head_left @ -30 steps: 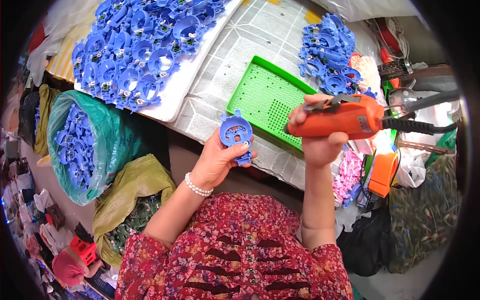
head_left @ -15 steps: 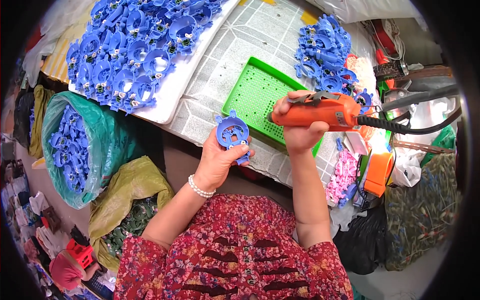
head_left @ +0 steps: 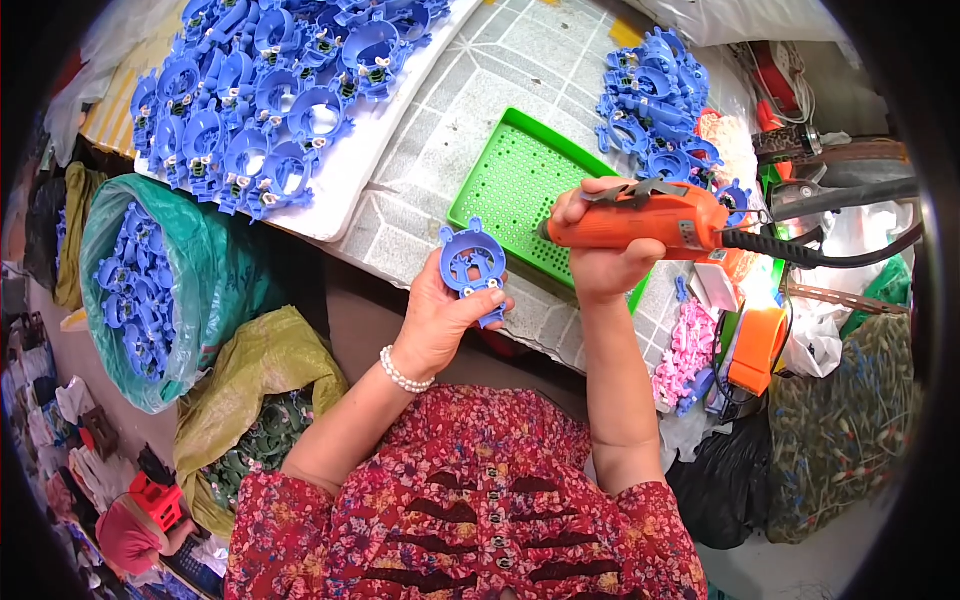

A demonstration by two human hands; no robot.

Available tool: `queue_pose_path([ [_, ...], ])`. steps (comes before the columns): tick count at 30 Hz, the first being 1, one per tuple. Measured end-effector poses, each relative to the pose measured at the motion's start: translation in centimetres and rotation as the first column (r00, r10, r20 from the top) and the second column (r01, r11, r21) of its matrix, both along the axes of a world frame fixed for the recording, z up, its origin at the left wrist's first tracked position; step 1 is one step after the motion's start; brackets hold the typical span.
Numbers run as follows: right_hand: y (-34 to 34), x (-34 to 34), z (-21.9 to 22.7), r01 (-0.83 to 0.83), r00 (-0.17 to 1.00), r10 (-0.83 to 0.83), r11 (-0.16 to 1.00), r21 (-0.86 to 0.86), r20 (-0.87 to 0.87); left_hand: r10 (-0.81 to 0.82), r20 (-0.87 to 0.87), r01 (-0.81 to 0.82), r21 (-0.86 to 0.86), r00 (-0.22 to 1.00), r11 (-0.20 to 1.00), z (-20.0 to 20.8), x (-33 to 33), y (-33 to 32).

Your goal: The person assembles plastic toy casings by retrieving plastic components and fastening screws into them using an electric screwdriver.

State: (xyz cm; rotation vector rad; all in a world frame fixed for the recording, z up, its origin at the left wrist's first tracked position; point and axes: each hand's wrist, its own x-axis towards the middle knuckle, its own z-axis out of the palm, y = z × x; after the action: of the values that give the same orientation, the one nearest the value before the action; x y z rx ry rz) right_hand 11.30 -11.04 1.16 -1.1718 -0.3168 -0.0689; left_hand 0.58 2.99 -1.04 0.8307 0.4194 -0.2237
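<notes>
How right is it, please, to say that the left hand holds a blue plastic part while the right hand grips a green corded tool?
One colour is wrong: the head view shows the right hand gripping an orange corded tool. The left hand does hold a blue plastic part.

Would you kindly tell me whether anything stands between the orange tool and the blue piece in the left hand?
Nothing visible does: the right hand holds the orange tool apart from the blue piece in the left hand. The green basket shows through the gap, but seems to lie lower, on the table.
</notes>
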Motion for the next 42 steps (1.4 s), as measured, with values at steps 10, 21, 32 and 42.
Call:
queue_pose_path([
  [10, 0.1, 0.2, -0.1, 0.009, 1.000, -0.010, 1.000, -0.018, -0.009, 0.000, 0.002, 0.000, 0.000, 1.000, 1.000, 0.0, 0.0, 0.0],
  [21, -0.1, 0.1, 0.0, 0.013, 1.000, -0.013, 0.999, -0.032, -0.011, -0.012, -0.010, 0.012, 0.004, 1.000, 1.000, 0.2, 0.0, 0.1],
  [32, -0.8, -2.0, 3.7, -0.192, 0.967, 0.155, 0.965, 0.177, 0.204, 0.020, 0.063, -0.024, 0.074, 0.998, 0.997, -0.6, 0.0, -0.2],
  [42, 0.0, -5.5, 5.2, -0.379, 0.919, 0.356, 0.916, 0.130, 0.168, 0.119, 0.081, -0.127, 0.105, 0.990, 0.986, -0.9, -0.1, -1.0],
])
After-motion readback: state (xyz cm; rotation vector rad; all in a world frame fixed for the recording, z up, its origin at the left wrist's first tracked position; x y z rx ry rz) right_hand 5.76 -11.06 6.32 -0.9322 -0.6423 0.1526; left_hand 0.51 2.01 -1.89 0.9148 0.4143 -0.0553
